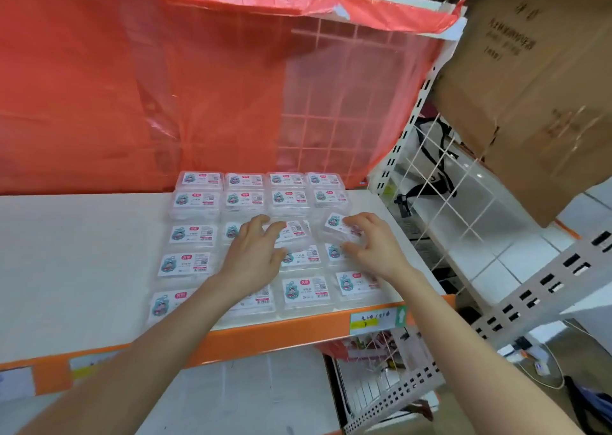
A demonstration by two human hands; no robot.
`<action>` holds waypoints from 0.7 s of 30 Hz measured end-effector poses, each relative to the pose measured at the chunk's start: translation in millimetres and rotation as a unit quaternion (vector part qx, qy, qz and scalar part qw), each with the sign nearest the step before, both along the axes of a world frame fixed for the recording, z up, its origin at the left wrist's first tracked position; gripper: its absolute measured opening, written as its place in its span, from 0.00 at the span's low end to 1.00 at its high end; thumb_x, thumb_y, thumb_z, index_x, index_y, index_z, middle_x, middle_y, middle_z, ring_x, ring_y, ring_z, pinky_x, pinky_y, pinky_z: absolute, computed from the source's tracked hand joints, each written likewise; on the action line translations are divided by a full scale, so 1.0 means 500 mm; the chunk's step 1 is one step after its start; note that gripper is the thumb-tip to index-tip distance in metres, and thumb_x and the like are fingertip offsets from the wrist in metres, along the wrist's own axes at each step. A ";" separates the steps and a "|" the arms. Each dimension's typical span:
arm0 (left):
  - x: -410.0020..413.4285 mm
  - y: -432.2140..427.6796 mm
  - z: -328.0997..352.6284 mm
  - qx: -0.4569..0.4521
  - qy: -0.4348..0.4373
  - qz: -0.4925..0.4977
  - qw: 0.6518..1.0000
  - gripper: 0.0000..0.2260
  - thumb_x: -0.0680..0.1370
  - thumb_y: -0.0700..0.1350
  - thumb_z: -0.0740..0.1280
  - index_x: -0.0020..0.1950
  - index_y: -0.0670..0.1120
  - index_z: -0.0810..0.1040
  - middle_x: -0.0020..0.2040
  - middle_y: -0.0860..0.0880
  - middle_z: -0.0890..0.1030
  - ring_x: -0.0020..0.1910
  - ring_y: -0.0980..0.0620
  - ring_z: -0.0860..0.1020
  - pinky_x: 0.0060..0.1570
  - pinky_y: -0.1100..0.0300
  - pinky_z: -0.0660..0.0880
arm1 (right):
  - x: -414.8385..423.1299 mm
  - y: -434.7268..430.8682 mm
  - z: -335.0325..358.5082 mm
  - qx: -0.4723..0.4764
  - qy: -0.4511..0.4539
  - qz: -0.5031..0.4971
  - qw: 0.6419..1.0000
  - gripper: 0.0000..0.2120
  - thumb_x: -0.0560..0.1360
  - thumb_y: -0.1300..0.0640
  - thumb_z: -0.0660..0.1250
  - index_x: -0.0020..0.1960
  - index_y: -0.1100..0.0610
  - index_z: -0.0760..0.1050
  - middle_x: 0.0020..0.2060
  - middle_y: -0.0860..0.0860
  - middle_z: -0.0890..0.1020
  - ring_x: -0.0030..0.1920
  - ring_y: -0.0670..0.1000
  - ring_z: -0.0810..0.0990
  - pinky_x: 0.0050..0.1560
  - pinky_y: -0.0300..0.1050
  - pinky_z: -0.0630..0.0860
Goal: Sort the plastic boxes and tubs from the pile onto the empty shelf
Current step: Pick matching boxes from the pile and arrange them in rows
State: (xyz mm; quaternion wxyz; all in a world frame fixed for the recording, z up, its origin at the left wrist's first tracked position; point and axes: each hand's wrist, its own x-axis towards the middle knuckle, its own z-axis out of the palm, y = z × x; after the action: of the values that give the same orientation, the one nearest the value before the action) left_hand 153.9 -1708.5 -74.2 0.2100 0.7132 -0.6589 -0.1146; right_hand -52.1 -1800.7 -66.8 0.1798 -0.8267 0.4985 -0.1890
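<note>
Your right hand grasps one clear plastic box, fingers over its top edge and thumb under its near edge. The box is tilted, raised just above the right-hand column of the grid, near the shelf's right end.

Your left hand is released. Its fingers are spread and lightly bent, resting on the boxes in the middle of the grid.

These boxes lie flat, four across, in rows from the shelf's front edge to the back. Each carries a white label with a teal cartoon figure, a red logo patch, a QR code and a red barcode strip. The print is too small to read.

The shelf is a white board with an orange front edge. A yellow-banded price tag on that edge bears handwritten marks I cannot read, and a green arrow sits beside it.

Behind the boxes hangs a red plastic sheet over a wire grid.

To the right stand a perforated white upright and a white wire panel, with a black-and-white bag behind the panel.

A cardboard carton fills the upper right, its printed characters blurred. White floor tiles show beneath it.
</note>
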 end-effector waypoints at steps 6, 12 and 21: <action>-0.015 -0.005 -0.016 -0.017 -0.007 0.021 1.000 0.21 0.80 0.43 0.57 0.73 0.46 0.60 0.74 0.42 0.56 0.73 0.44 0.53 0.70 0.51 0.55 | -0.007 -0.025 -0.009 0.004 0.021 0.059 0.998 0.22 0.72 0.62 0.67 0.66 0.58 0.71 0.65 0.56 0.71 0.65 0.58 0.66 0.65 0.46 0.59; -0.015 -0.005 -0.023 -0.025 -0.021 0.021 0.999 0.21 0.80 0.43 0.57 0.74 0.45 0.60 0.74 0.41 0.56 0.73 0.44 0.52 0.69 0.50 0.54 | -0.006 -0.015 -0.030 -0.064 -0.026 0.021 0.997 0.21 0.68 0.65 0.59 0.59 0.60 0.78 0.62 0.61 0.75 0.63 0.65 0.69 0.64 0.59 0.65; -0.014 -0.007 -0.030 -0.033 -0.034 0.019 0.999 0.22 0.80 0.42 0.57 0.74 0.44 0.59 0.74 0.41 0.57 0.72 0.43 0.53 0.69 0.49 0.55 | 0.023 0.053 -0.038 -0.089 0.091 -0.044 0.991 0.21 0.77 0.54 0.57 0.70 0.52 0.67 0.69 0.58 0.65 0.69 0.62 0.60 0.62 0.60 0.60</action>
State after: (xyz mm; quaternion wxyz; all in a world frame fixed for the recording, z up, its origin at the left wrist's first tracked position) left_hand 147.1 -1711.8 -89.1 0.2131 0.7215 -0.6556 -0.0644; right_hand -40.7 -1774.0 -85.9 0.0505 -0.8308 0.5294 -0.1642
